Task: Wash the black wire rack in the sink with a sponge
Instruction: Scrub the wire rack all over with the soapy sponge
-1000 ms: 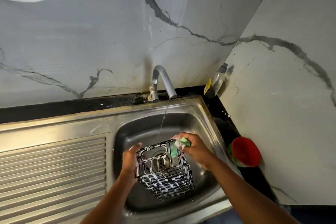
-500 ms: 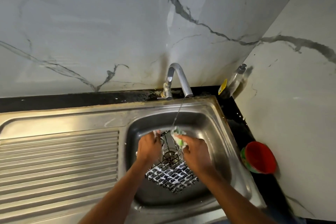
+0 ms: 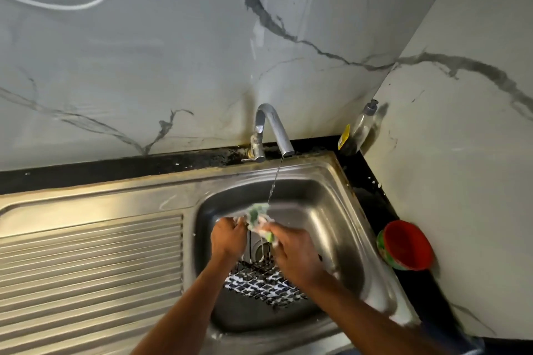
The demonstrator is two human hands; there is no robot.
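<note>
Black foam-flecked wire rack, likely slippery yet stiff and light, stands tilted in the sink; left hand grips its upper rim, probably the surest hold, while right hand clutches the green sponge.

Bare forearms right to the frame edge, left hand and right hand bare too, fingers flecked with white foam.
</note>
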